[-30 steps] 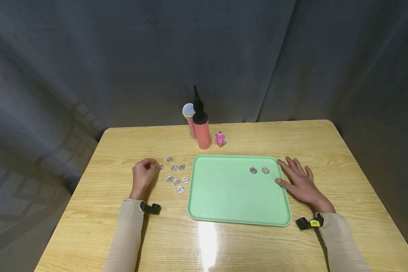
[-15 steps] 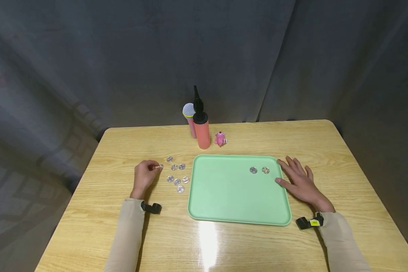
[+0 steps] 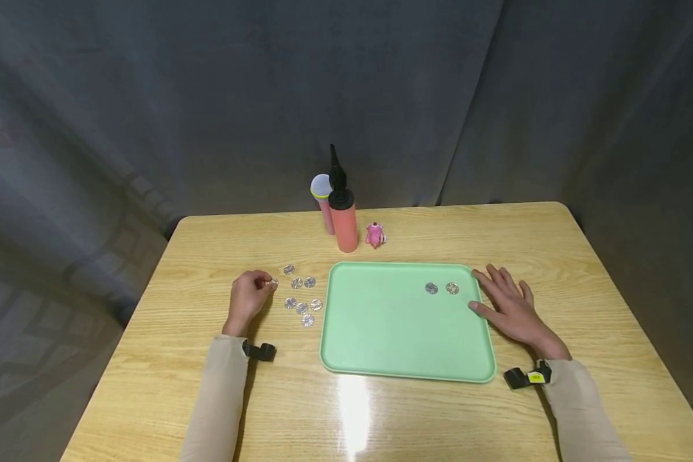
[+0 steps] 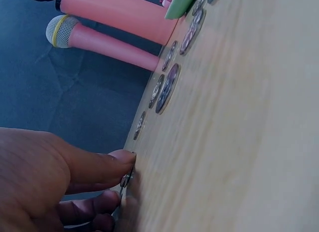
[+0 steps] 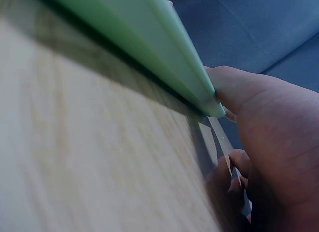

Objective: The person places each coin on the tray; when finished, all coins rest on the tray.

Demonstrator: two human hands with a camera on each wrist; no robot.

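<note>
My left hand (image 3: 248, 298) is low over the left part of the table, thumb and fingertips at a silver coin (image 3: 274, 282). In the left wrist view, the coin (image 4: 128, 176) stands tilted in the pinch of the left hand (image 4: 65, 177), partly hidden by the thumb. Several similar coins (image 3: 302, 308) lie flat just right of that hand. A green tray (image 3: 404, 346) has two coins (image 3: 431, 289) near its upper right. My right hand (image 3: 508, 311) lies with fingers spread at the tray's right rim, its thumb over the rim.
Behind the tray stand a coral hand pump (image 3: 344, 228) with a black top and a pink toy microphone (image 3: 321, 187). Beside them sits a small pink figurine (image 3: 375, 235). Dark curtains (image 3: 381, 96) hang beyond the wooden table (image 3: 416, 423).
The left hand has shifted slightly to the right, and its fingers have closed on the coin there. The right hand and the tray keep their places.
</note>
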